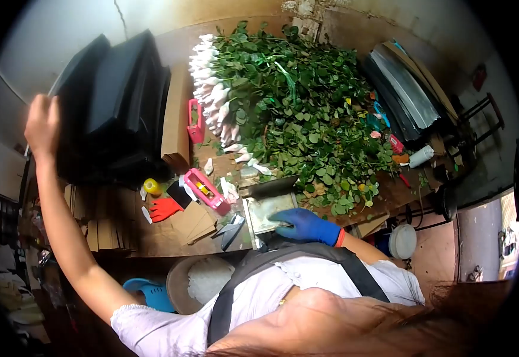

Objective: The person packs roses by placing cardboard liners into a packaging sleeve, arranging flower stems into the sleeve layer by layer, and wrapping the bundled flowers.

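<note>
My left hand (42, 128) is bare and raised at the far left. Its fingers are bent closed at the outer edge of a black sheet (81, 83), which leans away from the stack of black sheets (123, 89). My right hand (307, 226), in a blue glove with a red cuff, lies with fingers stretched over a shallow metal tray (256, 217) at the table's front edge. Beyond the tray, long leafy stems (307, 119) form a large pile. Their heads, in white sleeves (209, 83), point left.
Pink tape dispensers (206, 189) (196, 122), a red glove (164, 209), yellow tape (152, 187), cardboard pieces (193, 223) and a stapler (231, 232) lie left of the tray. Silvery sleeves (405, 83) stand at the right. Below the table edge are a round bin (179, 282) and a blue basket (149, 291).
</note>
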{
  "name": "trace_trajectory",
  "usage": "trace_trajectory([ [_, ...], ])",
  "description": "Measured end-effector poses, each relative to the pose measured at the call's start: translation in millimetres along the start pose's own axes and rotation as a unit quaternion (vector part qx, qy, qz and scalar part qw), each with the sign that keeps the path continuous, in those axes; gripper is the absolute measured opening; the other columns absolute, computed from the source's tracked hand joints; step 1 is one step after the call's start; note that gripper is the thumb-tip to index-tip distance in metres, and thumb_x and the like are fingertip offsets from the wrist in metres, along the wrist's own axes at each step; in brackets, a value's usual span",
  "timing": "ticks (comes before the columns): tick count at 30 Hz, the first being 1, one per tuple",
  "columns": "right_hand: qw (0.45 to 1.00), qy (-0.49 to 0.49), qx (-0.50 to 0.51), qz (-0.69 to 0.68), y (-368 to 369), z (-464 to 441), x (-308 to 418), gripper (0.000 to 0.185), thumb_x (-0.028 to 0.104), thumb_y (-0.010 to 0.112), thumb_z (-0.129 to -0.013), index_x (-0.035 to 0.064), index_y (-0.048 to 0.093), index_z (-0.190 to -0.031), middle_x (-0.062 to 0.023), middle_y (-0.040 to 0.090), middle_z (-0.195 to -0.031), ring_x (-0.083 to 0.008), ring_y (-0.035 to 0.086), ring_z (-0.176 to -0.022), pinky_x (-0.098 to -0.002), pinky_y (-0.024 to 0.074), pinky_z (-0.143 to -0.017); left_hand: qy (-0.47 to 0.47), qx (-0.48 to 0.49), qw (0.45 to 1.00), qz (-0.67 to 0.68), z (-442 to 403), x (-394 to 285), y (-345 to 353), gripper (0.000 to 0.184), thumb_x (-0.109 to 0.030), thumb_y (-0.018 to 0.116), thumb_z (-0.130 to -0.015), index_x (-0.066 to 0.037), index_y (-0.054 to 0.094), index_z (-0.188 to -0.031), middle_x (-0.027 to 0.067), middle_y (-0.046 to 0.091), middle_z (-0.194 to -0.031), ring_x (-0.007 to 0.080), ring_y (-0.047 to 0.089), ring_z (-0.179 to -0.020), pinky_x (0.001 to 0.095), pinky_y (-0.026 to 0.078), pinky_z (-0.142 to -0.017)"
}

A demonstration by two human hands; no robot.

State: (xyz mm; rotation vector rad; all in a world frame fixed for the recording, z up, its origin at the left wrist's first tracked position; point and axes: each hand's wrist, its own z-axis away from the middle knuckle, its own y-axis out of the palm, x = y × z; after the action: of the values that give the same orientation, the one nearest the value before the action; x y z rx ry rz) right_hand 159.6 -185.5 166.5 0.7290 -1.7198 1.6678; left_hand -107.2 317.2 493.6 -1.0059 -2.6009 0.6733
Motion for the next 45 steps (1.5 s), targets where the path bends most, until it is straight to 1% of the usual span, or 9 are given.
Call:
trace_trajectory([
  [5, 0.948, -0.154, -0.264, 0.091, -54.1, -60.0, 69.9, 0.091, 0.045, 0.077, -0.08, 0.0034, 0.036, -0.15, -0.021, 0.038, -0.152, -0.0367, 0.041, -0.138, -0.0429, 0.0361, -0.113, 0.022, 0.018, 0.939, 0.343, 76.8, -230.8, -40.2, 0.022, 0.0, 0.064, -0.089, -0.007, 0.049, -0.104, 0.0015, 0.05, -0.078, 0.0083, 0.05, -0.066, 0.0237, 0.046, -0.059],
  [9, 0.888, -0.17, -0.42, 0.077, -82.5, -83.2, 61.8, 0.087, 0.045, 0.075, -0.081, 0.0025, 0.039, -0.148, -0.0199, 0.037, -0.153, -0.0351, 0.04, -0.139, -0.043, 0.0363, -0.113, 0.151, 0.003, 0.82, 0.552, 149.1, -350.6, -52.6, 0.033, 0.004, 0.072, -0.078, -0.01, 0.052, -0.1, 0.0063, 0.058, -0.085, 0.0189, 0.059, -0.066, 0.0313, 0.051, -0.053],
  [14, 0.818, -0.261, -0.507, -0.081, -150.5, -5.2, 27.1, 0.032, 0.007, 0.044, -0.101, 0.0002, 0.062, -0.126, -0.0159, 0.065, -0.125, -0.0273, 0.063, -0.115, -0.0381, 0.0465, -0.103, 0.248, -0.285, 0.865, 0.329, 144.5, -358.9, -22.7, 0.049, -0.024, 0.081, -0.082, -0.017, 0.056, -0.123, 0.0094, 0.054, -0.123, 0.0284, 0.051, -0.113, 0.0442, 0.047, -0.093],
  [17, 0.759, -0.236, -0.607, 0.017, -195.9, 31.0, 35.4, 0.033, 0.01, 0.042, -0.103, -0.0039, 0.059, -0.128, -0.0186, 0.065, -0.126, -0.0257, 0.062, -0.118, -0.0379, 0.0464, -0.105, 0.153, -0.047, 0.96, 0.229, 143.5, -318.3, 0.3, 0.084, -0.032, 0.084, -0.075, -0.011, 0.04, -0.144, 0.0166, 0.042, -0.147, 0.0412, 0.034, -0.138, 0.0588, 0.026, -0.113],
  [23, 0.888, -0.099, -0.363, 0.264, -195.0, -6.1, -59.8, 0.044, 0.008, 0.061, -0.093, 0.0117, 0.057, -0.137, -0.0146, 0.059, -0.136, -0.0285, 0.058, -0.123, -0.0379, 0.0457, -0.105, 0.266, 0.406, 0.867, 0.115, 223.3, -325.8, 55.9, 0.107, -0.038, 0.086, -0.065, -0.018, 0.03, -0.154, 0.0148, 0.03, -0.158, 0.0378, 0.021, -0.148, 0.0682, 0.017, -0.114],
  [27, 0.853, -0.027, -0.169, 0.493, -185.7, -18.8, -128.3, 0.069, 0.021, 0.07, -0.089, 0.0124, 0.039, -0.15, -0.0178, 0.042, -0.152, -0.0341, 0.044, -0.137, -0.0406, 0.0385, -0.112, 0.273, 0.408, 0.866, 0.097, 300.2, -329.4, 103.5, 0.081, -0.015, 0.066, -0.079, -0.015, 0.034, -0.153, 0.017, 0.027, -0.159, 0.0382, 0.018, -0.149, 0.066, 0.012, -0.116],
  [31, 0.916, 0.14, -0.375, 0.009, -166.7, -23.6, -211.7, 0.119, 0.043, 0.083, -0.076, 0.0036, 0.007, -0.158, -0.0242, 0.024, -0.159, -0.0358, 0.028, -0.146, -0.0407, 0.0344, -0.114, 0.208, 0.452, 0.856, 0.138, 311.5, -326.6, 102.0, 0.092, -0.02, 0.073, -0.073, -0.012, 0.03, -0.154, 0.017, 0.024, -0.16, 0.0377, 0.015, -0.15, 0.0656, 0.01, -0.116],
  [35, 0.925, 0.198, -0.296, -0.133, -138.1, -42.9, -245.3, 0.124, 0.054, 0.08, -0.076, -0.0009, 0.003, -0.157, -0.0264, 0.018, -0.16, -0.0341, 0.024, -0.148, -0.0405, 0.0331, -0.115, 0.185, 0.477, 0.831, 0.218, 308.7, -336.7, 89.2, 0.09, -0.027, 0.076, -0.077, -0.011, 0.03, -0.153, 0.0164, 0.022, -0.161, 0.0377, 0.012, -0.151, 0.0665, 0.008, -0.116],
  [45, 0.906, 0.33, -0.263, -0.013, -111.3, -109.4, -246.7, 0.095, 0.044, 0.077, -0.08, 0.0, 0.031, -0.15, -0.0246, 0.064, -0.12, -0.0344, 0.065, -0.105, -0.0427, 0.0505, -0.092, 0.162, 0.358, 0.872, 0.291, 315.4, -376.9, 74.9, 0.065, -0.018, 0.073, -0.08, -0.007, 0.048, -0.139, 0.0146, 0.042, -0.15, 0.0357, 0.03, -0.145, 0.067, 0.014, -0.115],
])
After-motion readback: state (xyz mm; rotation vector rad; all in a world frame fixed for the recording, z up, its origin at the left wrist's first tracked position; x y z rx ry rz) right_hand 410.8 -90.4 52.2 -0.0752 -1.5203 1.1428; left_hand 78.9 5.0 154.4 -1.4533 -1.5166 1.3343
